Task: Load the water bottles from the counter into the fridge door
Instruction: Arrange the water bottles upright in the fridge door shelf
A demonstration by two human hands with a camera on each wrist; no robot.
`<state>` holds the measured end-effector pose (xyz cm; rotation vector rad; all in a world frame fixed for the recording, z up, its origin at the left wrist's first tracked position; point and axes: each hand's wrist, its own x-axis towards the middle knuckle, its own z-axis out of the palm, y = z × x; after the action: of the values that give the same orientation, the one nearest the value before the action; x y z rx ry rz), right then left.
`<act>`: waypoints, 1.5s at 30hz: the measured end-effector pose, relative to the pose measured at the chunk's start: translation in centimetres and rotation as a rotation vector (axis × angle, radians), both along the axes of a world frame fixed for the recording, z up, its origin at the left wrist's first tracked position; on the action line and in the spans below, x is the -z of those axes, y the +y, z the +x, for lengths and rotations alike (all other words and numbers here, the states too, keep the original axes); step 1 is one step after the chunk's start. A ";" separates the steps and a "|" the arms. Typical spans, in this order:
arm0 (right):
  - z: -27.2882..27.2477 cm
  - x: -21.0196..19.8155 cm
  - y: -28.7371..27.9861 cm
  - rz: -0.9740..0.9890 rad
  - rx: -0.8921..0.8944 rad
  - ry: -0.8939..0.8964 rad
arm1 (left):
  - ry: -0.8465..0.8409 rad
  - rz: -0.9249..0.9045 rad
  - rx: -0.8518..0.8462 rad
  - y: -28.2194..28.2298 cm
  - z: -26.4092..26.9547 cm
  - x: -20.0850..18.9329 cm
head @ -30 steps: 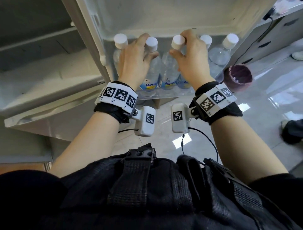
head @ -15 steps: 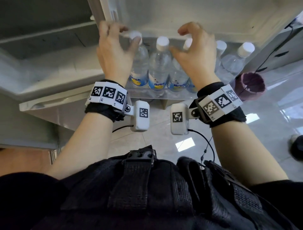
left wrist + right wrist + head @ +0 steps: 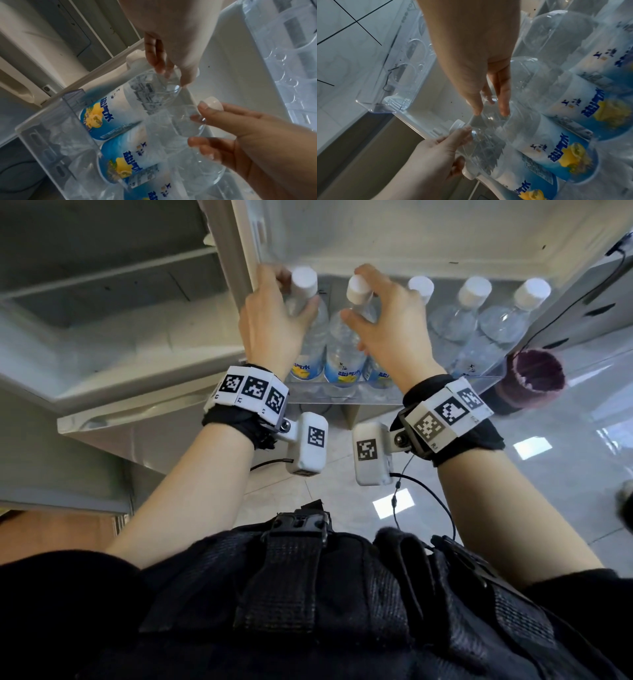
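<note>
Left hand (image 3: 274,320) is gripping the shoulder of the end water bottle (image 3: 310,337) at the door shelf's (image 3: 342,397) left end; right hand (image 3: 387,326) is curling around the second bottle (image 3: 346,350). Better to be pushing both upright, snug against neighbours.

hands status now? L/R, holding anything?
Left hand: grip on the leftmost bottle.
Right hand: grip on the second bottle.
</note>
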<state>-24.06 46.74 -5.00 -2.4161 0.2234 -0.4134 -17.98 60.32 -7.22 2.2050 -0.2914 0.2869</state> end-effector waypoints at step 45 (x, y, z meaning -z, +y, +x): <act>-6.4 -0.4 -24.7 0.249 0.276 -0.452 | -0.325 -0.155 0.165 -25.3 -7.3 -4.7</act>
<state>-30.49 22.07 -4.62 -1.9911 0.3821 -0.9794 -25.25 35.06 -2.50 1.9639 -0.6057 0.5588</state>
